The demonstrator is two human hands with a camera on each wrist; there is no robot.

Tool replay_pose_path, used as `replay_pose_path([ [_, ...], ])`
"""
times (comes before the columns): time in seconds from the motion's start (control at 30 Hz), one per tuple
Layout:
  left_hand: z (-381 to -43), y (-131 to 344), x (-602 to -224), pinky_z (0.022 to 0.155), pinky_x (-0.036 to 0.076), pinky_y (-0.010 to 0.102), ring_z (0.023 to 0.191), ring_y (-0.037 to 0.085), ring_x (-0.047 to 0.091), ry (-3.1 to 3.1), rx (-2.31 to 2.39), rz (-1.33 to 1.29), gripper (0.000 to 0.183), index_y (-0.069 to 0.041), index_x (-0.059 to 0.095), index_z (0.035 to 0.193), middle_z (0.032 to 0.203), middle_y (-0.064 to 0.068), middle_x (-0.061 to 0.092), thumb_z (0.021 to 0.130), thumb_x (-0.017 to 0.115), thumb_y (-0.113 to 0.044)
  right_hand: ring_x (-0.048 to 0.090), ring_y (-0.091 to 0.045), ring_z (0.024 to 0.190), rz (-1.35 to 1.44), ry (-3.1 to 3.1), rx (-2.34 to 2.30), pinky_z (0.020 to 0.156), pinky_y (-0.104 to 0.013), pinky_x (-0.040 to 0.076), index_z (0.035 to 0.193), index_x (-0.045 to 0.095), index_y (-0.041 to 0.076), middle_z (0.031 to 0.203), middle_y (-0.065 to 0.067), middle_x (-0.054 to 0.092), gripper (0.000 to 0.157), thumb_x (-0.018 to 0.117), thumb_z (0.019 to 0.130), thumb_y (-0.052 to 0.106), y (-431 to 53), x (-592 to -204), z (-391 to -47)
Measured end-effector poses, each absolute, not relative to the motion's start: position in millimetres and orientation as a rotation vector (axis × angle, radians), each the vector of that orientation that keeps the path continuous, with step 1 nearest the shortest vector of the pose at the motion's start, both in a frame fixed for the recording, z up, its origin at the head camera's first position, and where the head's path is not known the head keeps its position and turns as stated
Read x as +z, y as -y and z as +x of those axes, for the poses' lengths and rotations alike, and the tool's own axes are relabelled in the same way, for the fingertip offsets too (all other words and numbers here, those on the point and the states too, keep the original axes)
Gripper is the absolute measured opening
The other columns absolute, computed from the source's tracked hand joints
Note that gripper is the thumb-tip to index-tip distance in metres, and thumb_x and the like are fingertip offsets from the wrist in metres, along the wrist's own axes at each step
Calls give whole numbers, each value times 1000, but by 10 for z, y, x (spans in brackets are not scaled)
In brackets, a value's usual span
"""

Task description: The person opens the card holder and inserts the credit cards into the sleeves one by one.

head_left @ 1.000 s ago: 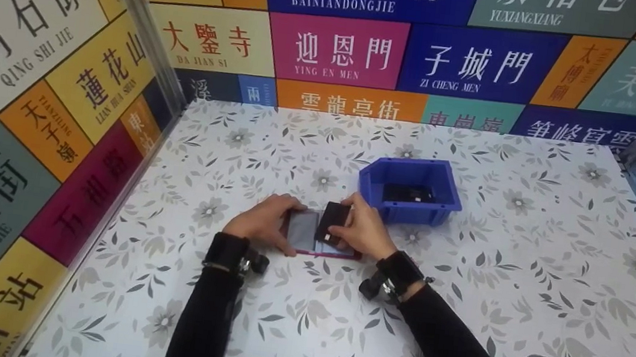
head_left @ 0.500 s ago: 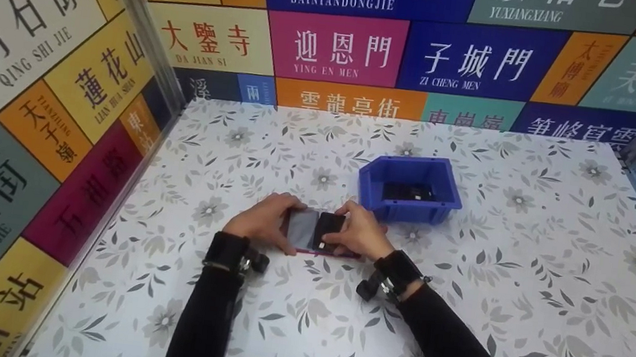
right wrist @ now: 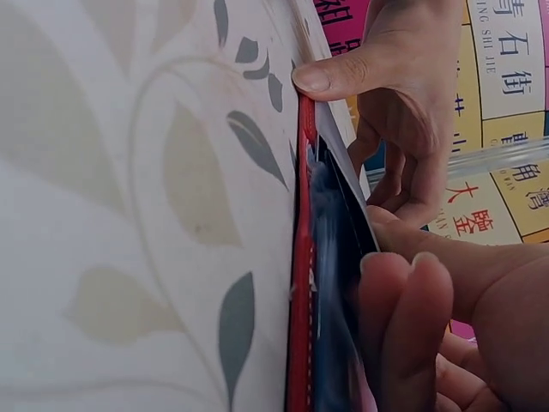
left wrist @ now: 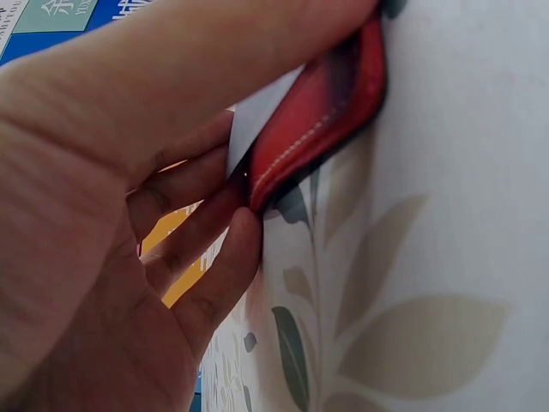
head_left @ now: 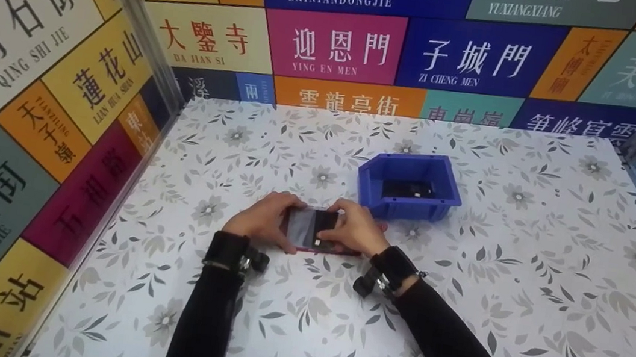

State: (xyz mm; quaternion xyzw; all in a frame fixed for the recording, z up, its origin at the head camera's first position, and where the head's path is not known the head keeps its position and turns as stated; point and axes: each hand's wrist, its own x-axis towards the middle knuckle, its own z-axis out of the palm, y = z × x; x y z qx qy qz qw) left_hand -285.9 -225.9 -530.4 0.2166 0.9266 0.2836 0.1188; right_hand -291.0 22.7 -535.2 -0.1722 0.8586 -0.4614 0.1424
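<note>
A red-edged card holder (head_left: 301, 228) lies open on the table in the head view, a greyish clear sleeve showing on its left half. My left hand (head_left: 265, 220) grips that left side, thumb at the near edge and fingers at the far edge. The left wrist view shows its red stitched lining (left wrist: 300, 133) bulging between thumb and fingers. Over the right half, a flat black card (head_left: 325, 222) with a small white mark is pinched by my right hand (head_left: 359, 232). In the right wrist view, the card's edge lies against the clear sleeve behind the red rim (right wrist: 302, 283).
A blue plastic bin (head_left: 418, 211) stands just beyond my right hand, with black flat items (head_left: 405, 188) inside it. White cloth with a leaf pattern (head_left: 500, 274) covers the table. Walls with colourful street-sign panels (head_left: 334, 47) enclose the back and sides.
The black card has come down from a tilted pose onto the holder's right half and shifted slightly left. My right hand moved with it; the left hand kept its grip.
</note>
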Motion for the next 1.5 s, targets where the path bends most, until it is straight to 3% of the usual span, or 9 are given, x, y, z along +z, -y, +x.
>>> replay_pose_path([
  [0.4, -2875, 2276, -5303, 110, 44, 42, 121, 27, 53, -2713, 830, 658, 97, -10, 58, 142, 134, 9, 61, 58, 102, -29, 60, -7, 46, -662, -2554, -1307, 49, -21, 48, 131, 67, 0, 66, -6, 68, 57, 89, 79, 13, -94, -5356, -2920],
  [0.67, -2882, 2287, -5306, 107, 45, 43, 118, 28, 53, -2681, 888, 671, 98, -9, 58, 142, 132, 10, 61, 58, 102, -30, 65, -22, 84, -673, -2739, -1222, 78, -35, 52, 126, 72, -1, 92, -12, 73, 56, 91, 76, 15, -31, -5350, -2868],
  [0.8, -2890, 2294, -5310, 107, 46, 44, 119, 29, 53, -2674, 909, 691, 100, -8, 58, 143, 132, 11, 61, 58, 103, -31, 71, -24, 87, -591, -2784, -1269, 83, -40, 56, 123, 72, -4, 88, -8, 77, 57, 93, 73, 15, -5, -5340, -2822],
  [0.87, -2891, 2292, -5310, 109, 45, 45, 121, 30, 53, -2673, 911, 694, 100, -8, 57, 144, 134, 12, 61, 58, 103, -31, 73, -22, 81, -552, -2779, -1312, 80, -38, 58, 118, 74, -4, 82, -7, 78, 53, 93, 72, 14, 6, -5336, -2803],
  [1.07, -2887, 2293, -5314, 113, 43, 45, 125, 30, 52, -2671, 915, 680, 100, -8, 57, 145, 138, 12, 60, 58, 102, -30, 73, -14, 65, -542, -2739, -1366, 62, -26, 57, 96, 79, 0, 74, -5, 78, 19, 85, 80, 8, 40, -5315, -2769],
  [1.3, -2890, 2288, -5319, 113, 43, 45, 124, 30, 53, -2674, 906, 678, 97, -8, 59, 142, 137, 12, 61, 58, 103, -28, 74, -24, 82, -669, -2830, -1132, 74, -39, 58, 106, 77, -3, 85, -9, 79, 22, 70, 88, 7, 90, -5220, -2702],
  [1.5, -2879, 2298, -5329, 113, 43, 44, 124, 29, 53, -2679, 893, 661, 96, -8, 60, 141, 137, 10, 62, 58, 103, -28, 58, -19, 69, -787, -2824, -933, 62, -36, 47, 82, 69, 8, 67, 2, 59, 6, 64, 83, 5, 112, -5144, -2656],
])
